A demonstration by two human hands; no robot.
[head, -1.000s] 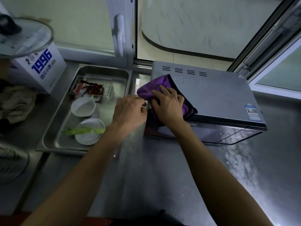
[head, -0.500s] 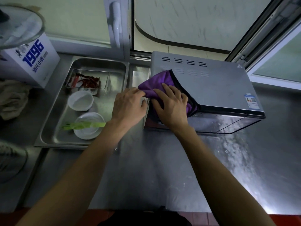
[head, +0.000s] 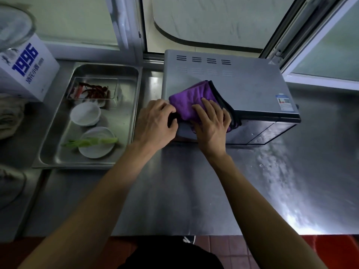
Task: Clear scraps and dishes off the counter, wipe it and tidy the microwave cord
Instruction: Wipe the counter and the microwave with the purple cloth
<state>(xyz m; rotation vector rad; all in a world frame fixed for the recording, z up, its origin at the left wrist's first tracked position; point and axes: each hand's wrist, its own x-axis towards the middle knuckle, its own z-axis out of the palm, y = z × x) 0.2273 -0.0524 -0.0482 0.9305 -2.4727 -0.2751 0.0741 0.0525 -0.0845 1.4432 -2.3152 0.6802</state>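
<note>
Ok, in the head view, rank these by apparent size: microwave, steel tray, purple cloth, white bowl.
1. microwave
2. steel tray, close to the microwave, so this order is unsure
3. purple cloth
4. white bowl

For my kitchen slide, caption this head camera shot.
Both hands fold a purple cloth on the microwave, left hand gripping its edge, right hand pressing it flat.

I see both forearms bare up to the frame edge, no sleeves showing, no watch, rings or gloves on the left hand [head: 155, 124] or the right hand [head: 210, 127]. Nails look short, detail blurry. Down at the bottom edge I get dark black clothing [head: 171, 255] with a small white mark [head: 186, 239] on it.
</note>
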